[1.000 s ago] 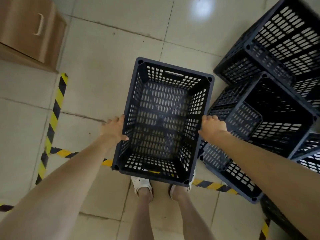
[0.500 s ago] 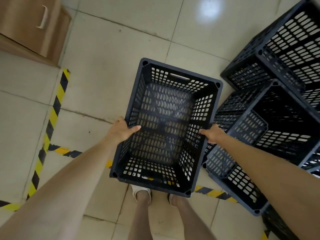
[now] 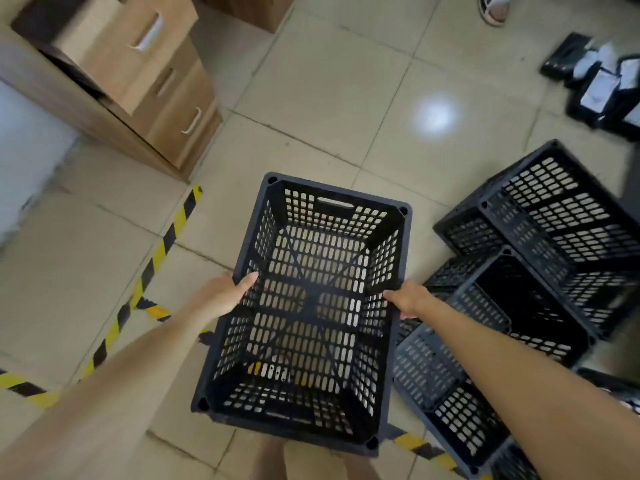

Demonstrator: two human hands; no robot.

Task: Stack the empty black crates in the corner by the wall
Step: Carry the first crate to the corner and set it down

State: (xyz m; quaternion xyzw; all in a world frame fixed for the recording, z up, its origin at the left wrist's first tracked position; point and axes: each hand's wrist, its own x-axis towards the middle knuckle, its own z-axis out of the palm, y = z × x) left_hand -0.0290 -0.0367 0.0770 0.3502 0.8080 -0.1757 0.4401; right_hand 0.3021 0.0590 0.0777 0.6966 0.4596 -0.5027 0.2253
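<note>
A person held an empty black crate (image 3: 311, 306) by its two long rims, open side up and clear of the tiled floor (image 3: 329, 98). The left hand (image 3: 221, 296) pressed against the outer wall, fingers hooked over the rim so that the fingertips (image 3: 251, 277) showed inside the crate. The right hand (image 3: 407, 299) gripped the opposite rim in the same way, though its fingertips were hidden by the wall. Both hands sat at mid-length, with the near and far ends of the crate unsupported on either side of the fingers.

Just outward of the right hand lay more black crates (image 3: 519, 306), resting loosely against one another. Beyond the left fingers stood a wooden drawer cabinet (image 3: 149, 81), and yellow-and-black floor tape (image 3: 152, 268) ran below the left forearm.

Likely hazards, judged from this grip: the hold was by fingertips over thin rims, so a tilt could let one rim slip and drop the crate. A swing to the right could knock the crate against the loose crates and pinch the right fingers between walls. The corner by the wall was not in view, so how far the crate had to be carried could not be told.
</note>
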